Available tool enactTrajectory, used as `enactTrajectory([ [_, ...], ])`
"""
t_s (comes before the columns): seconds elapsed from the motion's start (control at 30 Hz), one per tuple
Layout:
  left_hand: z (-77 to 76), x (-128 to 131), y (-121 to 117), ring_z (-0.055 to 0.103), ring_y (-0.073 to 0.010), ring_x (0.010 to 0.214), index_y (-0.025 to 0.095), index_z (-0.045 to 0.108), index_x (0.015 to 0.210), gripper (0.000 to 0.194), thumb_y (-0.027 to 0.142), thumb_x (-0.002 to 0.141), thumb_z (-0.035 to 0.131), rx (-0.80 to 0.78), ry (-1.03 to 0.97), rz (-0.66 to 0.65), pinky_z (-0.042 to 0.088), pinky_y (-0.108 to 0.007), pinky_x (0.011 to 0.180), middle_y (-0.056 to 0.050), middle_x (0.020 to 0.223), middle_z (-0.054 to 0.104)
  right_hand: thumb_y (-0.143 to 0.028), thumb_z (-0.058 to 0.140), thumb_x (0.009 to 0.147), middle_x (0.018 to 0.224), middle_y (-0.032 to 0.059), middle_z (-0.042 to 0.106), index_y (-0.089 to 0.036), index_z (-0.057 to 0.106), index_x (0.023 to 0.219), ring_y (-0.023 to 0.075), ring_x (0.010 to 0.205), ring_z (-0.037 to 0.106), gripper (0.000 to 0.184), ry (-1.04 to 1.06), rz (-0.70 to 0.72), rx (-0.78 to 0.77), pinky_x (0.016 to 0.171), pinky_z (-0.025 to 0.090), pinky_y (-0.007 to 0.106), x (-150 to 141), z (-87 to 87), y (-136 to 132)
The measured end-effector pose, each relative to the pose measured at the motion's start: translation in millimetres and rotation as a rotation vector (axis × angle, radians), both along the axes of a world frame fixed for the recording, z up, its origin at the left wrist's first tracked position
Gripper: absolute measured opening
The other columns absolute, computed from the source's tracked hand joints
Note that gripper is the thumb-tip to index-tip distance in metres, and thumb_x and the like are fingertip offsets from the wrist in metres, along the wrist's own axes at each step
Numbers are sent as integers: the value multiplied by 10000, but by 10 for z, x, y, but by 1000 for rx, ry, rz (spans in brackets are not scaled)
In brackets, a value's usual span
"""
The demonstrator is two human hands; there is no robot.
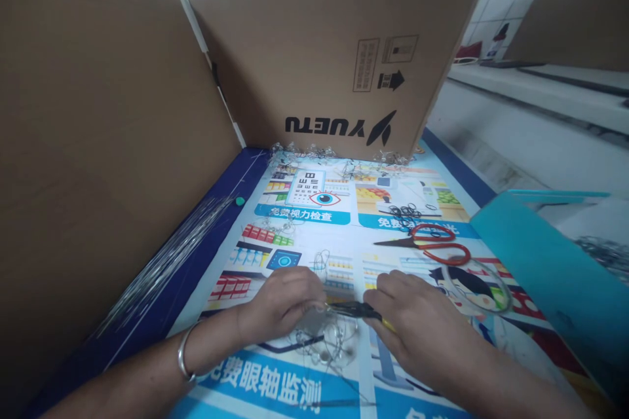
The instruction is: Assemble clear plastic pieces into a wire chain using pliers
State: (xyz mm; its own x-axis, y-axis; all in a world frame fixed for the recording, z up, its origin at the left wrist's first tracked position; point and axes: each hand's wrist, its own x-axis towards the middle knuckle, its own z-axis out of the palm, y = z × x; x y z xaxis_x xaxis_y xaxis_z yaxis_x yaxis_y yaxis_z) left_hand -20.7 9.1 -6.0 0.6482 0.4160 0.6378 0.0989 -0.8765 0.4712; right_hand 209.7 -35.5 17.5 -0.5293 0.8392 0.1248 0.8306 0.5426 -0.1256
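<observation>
My right hand (403,311) is wrapped round a pair of needle-nose pliers (354,309) with dark jaws and yellow handles. The jaws point left, toward my left hand (289,301), whose fingers are pinched together at the pliers' tip. Thin wire (322,263) loops up beside the left fingers, so the pinched piece seems to be wire, though the fingers partly hide it. Below the pliers lies a tangle of wire with clear beads (334,340). Beyond my right hand rest scissors (437,245) with red handles, their blades pointing left.
Straight wires (162,268) lie in a bundle at left, near a green piece (240,201). Dark rings (405,211) sit behind the scissors. Beaded wire pieces (314,152) line the back, against a cardboard panel (324,52). A teal box (545,281) holding wire stands at right.
</observation>
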Motion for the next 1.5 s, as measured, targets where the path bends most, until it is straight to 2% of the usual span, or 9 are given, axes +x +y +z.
enactTrajectory([
  [0.53,-62,25,-36,564,-145,697,153,557,901,114,109,849,466,65,5,48,475,-253,646,-60,758,632,-229,588,759,796,50,602,-219,642,817,217,750,515,80,-35,-29,-41,653,312,327,-71,-10,-22],
  [0.83,-100,20,-41,569,-149,706,156,548,889,129,94,833,450,33,23,45,461,-257,648,-57,764,630,-209,594,750,797,45,604,-212,643,799,204,750,520,69,-60,-22,-91,646,307,314,-59,18,-4],
  [1.5,-78,48,-87,552,-145,667,139,539,866,103,83,817,468,56,36,82,442,-238,602,-55,725,624,-141,541,723,783,45,597,-198,620,785,195,725,490,115,-113,14,-140,614,251,319,-75,-22,19],
])
